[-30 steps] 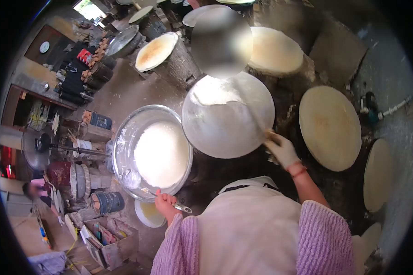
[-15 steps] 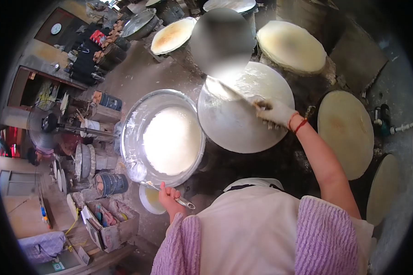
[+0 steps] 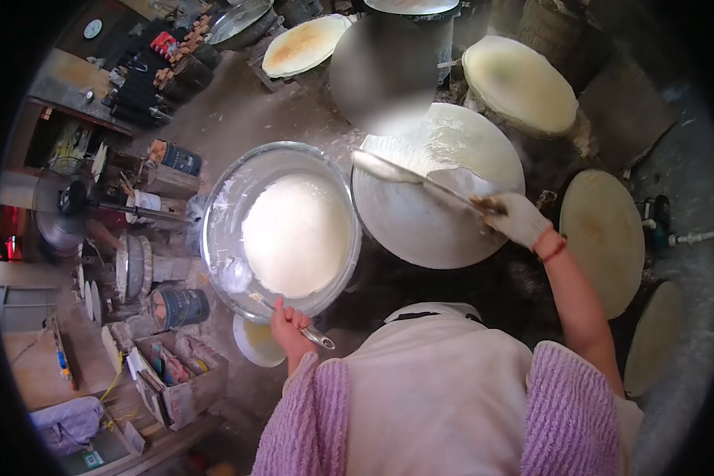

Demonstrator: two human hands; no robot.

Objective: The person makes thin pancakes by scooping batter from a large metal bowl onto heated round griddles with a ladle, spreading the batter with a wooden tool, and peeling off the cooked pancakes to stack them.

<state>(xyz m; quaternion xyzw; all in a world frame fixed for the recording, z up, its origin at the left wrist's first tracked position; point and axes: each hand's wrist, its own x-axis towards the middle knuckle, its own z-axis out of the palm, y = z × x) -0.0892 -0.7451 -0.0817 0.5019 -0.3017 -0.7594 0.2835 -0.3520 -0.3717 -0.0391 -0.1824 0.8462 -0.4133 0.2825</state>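
My left hand (image 3: 290, 324) is closed around the handle of a metal ladle (image 3: 319, 337). The ladle's bowl rests inside the near left rim of a large metal basin (image 3: 218, 230), which holds white batter (image 3: 297, 234). My right hand (image 3: 517, 220), in a whitish glove, grips a long flat spreader (image 3: 389, 168) coated with batter toward its far end. That spreader extends leftward above a big round griddle (image 3: 420, 234). A thin layer of pale batter (image 3: 460, 143) covers the griddle's far part, with a curved edge near the middle; the near part looks bare and grey.
Round griddles with pale flatbreads stand at the far left (image 3: 305, 46), far right (image 3: 520, 83) and right side (image 3: 603, 238). A plate with yellow liquid (image 3: 258, 343) is below the basin. Buckets (image 3: 178, 308) and a box of items (image 3: 178, 377) sit left. A grey blur hides the top middle.
My right hand has moved right with the spreader, whose far end now lies near the griddle's left edge. A curved batter edge now shows on the griddle. My left hand keeps the ladle.
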